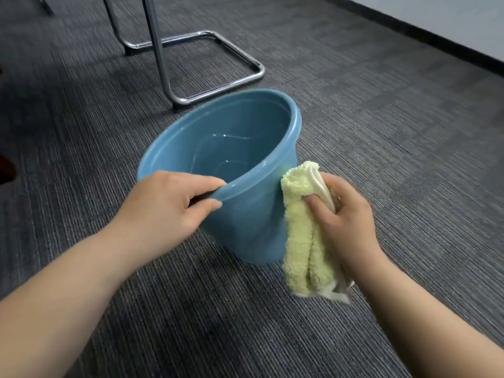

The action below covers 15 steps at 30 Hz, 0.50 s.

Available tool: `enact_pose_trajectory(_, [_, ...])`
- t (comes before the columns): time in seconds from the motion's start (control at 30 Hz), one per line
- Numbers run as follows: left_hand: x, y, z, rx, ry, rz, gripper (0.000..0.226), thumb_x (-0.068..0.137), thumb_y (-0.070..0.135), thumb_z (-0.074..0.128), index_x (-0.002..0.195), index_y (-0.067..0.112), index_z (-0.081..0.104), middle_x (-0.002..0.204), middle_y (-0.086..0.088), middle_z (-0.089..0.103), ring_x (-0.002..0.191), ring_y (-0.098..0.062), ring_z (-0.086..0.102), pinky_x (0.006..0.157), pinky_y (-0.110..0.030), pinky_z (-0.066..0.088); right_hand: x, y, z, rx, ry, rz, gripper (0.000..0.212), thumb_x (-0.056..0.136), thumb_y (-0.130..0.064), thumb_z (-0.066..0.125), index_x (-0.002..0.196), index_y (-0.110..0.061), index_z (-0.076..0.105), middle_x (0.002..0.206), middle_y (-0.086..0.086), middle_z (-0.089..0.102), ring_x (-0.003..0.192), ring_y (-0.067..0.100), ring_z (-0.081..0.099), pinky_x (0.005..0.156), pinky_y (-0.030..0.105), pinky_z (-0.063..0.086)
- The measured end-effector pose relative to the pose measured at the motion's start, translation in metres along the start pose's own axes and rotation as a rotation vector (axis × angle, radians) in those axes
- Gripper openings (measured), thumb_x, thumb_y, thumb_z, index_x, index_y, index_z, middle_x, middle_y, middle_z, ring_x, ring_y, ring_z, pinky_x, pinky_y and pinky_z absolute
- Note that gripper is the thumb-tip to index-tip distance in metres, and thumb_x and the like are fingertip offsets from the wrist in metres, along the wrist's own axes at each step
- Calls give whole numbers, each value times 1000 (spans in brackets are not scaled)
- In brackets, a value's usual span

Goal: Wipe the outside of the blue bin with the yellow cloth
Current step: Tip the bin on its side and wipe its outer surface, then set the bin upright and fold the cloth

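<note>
You are pinching the near rim of the blue bin (245,214), tilted at frame centre, with your left hand (169,203), and gripping the yellow cloth (305,230) at its right wall with your right hand (346,222). By pressing harder, you are risking the bin twisting out of that pinch.

No readable writing on bin, cloth or floor

The blue bin (245,219) at centre frame, the yellow cloth (300,227) to its right, the grey carpet (381,132) and the chrome chair frame (159,50) at upper left bear no legible text, label, brand or number.
</note>
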<state>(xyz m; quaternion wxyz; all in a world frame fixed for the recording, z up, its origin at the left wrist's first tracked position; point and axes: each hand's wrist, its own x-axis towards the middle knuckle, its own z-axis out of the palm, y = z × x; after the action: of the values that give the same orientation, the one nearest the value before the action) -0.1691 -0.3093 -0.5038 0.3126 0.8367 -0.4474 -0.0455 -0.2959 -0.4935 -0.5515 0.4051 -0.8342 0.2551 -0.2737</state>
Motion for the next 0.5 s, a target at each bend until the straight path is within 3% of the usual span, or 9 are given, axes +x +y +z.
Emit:
enact_pose_trajectory(0.07, [0,-1,-3,103,23,58,19,70,26,50,81,28,66,68,-2,72,69,-21,64,63,-44,52,0,-2,3,26,-32,4,26,76,-21,59,91,-42,56,83,-28,54,82,4,54,75,31,42])
enact_pose_trajectory(0.17, [-1,-7,2,261,-2,116,25,71,21,51,85,12,70,67,-10,72,63,-28,66,54,-40,51,1,1,4,43,-65,54,31,77,-19,58,85,-48,50,82,-26,55,83,7,56,76,33,44])
enact_pose_trajectory(0.3, [-1,-21,11,346,-51,66,13,80,15,58,88,10,68,73,-10,71,69,-30,66,55,-37,47,1,16,-3,127,-37,163,22,80,-14,57,91,-34,56,80,-16,59,78,6,57,69,31,47])
enact_pose_trajectory(0.4, [-7,-23,18,355,-105,176,14,69,14,60,78,11,70,64,-5,72,57,-22,67,40,-38,51,-2,24,-11,181,-5,197,22,81,-13,57,88,-34,56,79,-12,60,75,7,59,61,23,48])
enact_pose_trajectory(0.43, [-8,-24,21,324,-125,188,15,67,14,62,79,12,71,66,-3,72,58,-19,68,42,-38,53,-2,26,-14,196,6,197,24,81,-13,58,86,-36,56,79,-11,61,73,5,60,59,22,49])
enact_pose_trajectory(0.5, [-9,-26,26,177,-161,126,17,71,12,68,87,16,72,76,5,73,70,-13,67,61,-37,55,-3,29,-21,233,21,190,27,81,-13,58,81,-40,56,78,-10,61,66,-2,60,54,15,51])
